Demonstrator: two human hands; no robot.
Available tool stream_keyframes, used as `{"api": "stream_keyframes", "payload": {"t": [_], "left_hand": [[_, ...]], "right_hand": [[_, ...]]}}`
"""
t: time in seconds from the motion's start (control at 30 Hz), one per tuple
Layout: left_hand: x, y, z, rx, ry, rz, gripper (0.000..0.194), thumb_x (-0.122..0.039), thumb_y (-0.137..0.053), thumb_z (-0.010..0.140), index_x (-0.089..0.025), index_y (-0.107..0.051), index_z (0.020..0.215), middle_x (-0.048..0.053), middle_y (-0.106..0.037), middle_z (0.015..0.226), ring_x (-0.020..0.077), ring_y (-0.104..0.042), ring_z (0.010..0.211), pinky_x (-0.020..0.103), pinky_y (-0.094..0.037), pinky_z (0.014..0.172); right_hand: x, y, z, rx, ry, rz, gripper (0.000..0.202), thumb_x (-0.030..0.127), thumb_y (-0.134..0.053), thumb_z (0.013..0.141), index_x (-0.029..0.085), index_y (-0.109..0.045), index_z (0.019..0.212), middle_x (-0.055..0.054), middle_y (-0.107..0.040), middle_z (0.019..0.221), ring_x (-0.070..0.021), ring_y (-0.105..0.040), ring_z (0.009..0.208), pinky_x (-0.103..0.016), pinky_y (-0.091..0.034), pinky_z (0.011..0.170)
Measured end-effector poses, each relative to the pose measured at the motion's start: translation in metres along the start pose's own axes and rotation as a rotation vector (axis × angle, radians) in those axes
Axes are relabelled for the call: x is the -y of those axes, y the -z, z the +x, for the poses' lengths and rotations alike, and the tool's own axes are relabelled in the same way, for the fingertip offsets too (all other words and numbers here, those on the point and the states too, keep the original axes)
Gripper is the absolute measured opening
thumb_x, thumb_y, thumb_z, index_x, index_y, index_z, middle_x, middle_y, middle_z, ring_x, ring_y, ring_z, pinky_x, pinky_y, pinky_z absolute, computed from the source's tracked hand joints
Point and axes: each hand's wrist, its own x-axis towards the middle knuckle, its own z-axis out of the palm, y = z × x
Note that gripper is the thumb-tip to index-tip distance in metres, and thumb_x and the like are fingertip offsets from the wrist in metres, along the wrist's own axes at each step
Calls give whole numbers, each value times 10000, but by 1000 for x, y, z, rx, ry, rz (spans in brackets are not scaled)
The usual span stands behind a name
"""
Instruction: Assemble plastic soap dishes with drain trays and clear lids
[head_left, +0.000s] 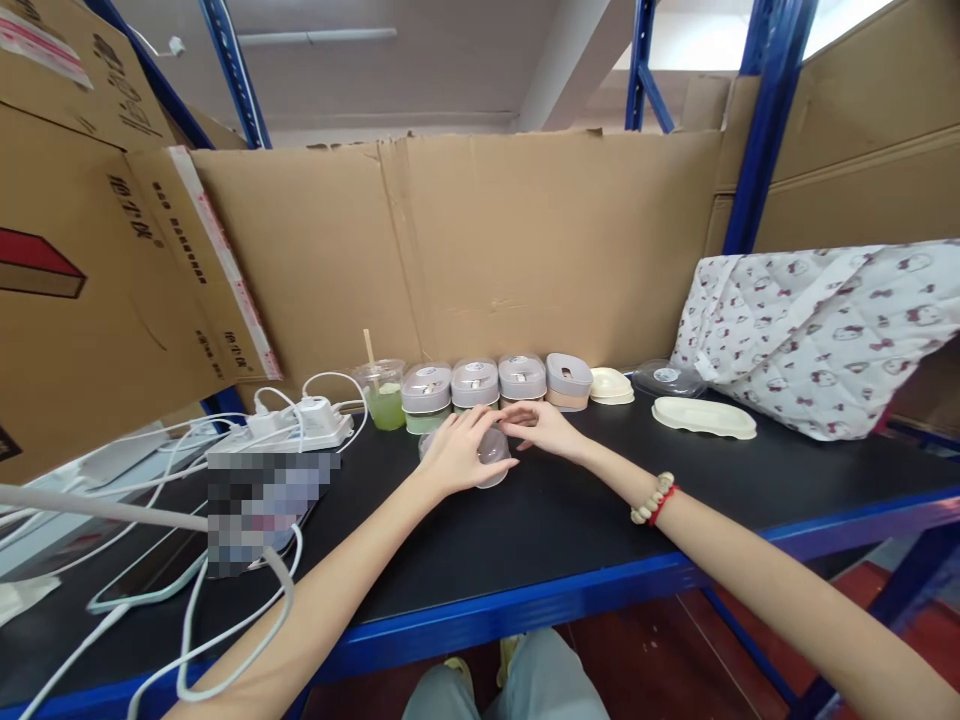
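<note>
Head view: the clear lid [493, 447] lies beneath the left hand [459, 450].

One head-worn view looks forward and down at the table [570, 530] from close by.

Matt black tabletop [570, 520], glossy clear cup [387, 405], seemingly plastic, rough brown cardboard [540, 240]

The bare left hand [461, 450] rests on a clear, rounded plastic container [493, 452] on the black tabletop [570, 530] — the bare right hand [541, 425] reaches in beside it. Behind them stand four small boxes with grey lids [475, 380] — a clear plastic cup of green drink [386, 400] at their left.
</note>
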Motion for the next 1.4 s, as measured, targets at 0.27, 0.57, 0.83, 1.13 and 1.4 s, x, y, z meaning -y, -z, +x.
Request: {"api": "stream_keyframes", "payload": {"t": [0.27,0.57,0.83,1.13,1.4], "left_hand": [[5,-3,1,38,221,214,286,-250,-604,726,-150,-576,992,83,-526,1015,253,-488,991,367,-380,874],[0,-2,0,-143,192,-40,190,-173,-499,739,-168,-576,912,43,-539,960,204,-510,929,326,-411,826],[-7,-3,6,-246,336,-500,122,-177,-477,732,-148,-570,806,17,-569,839,120,-542,772,188,-417,653],[-7,1,4,-217,372,-268,188,-189,-473,771,-153,-564,932,43,-563,960,184,-526,935,313,-409,846],[7,-2,0,80,263,100,199,-209,-501,804,-136,-553,982,86,-519,1030,239,-466,1031,375,-365,918]], "right_hand": [[-5,79,4,-800,91,-705,230,102,-525,747,142,-643,940,-104,-652,979,-267,-583,952,-438,-453,853],[-47,101,19,-517,231,-828,313,170,-618,735,190,-634,1047,-96,-601,1156,-239,-548,1083,-397,-428,940],[-59,100,30,-429,316,-816,273,19,-565,684,200,-668,860,-52,-669,909,-203,-621,882,-355,-492,804],[-49,88,24,-393,286,-970,475,209,-682,673,193,-584,1138,-121,-579,1160,-285,-532,1085,-482,-401,938],[-56,92,27,-312,209,-984,420,102,-626,717,199,-610,1125,-103,-605,1130,-241,-554,1072,-404,-437,930]]}}
